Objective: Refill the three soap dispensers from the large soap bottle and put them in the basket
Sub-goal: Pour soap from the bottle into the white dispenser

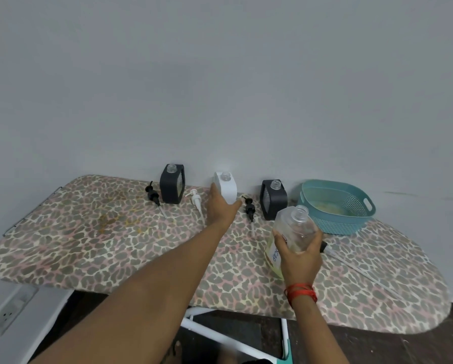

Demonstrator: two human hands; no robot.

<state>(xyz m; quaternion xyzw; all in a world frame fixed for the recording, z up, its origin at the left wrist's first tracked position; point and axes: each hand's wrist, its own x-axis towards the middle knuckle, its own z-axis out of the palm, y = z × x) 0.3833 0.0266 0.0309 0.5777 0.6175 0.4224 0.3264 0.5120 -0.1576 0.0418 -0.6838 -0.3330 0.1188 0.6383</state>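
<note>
Now left grip (220,208) clasps white dispenser (228,189) at wall (220,74); right grip (300,261) holds soap bottle (296,225).

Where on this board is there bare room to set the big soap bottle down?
Bare: the wide left part of the board, left of the leftmost black pump, and the right tip beyond the long pump tube. Crowded: the back row, where three dispensers, their pumps and the basket stand close together.
</note>
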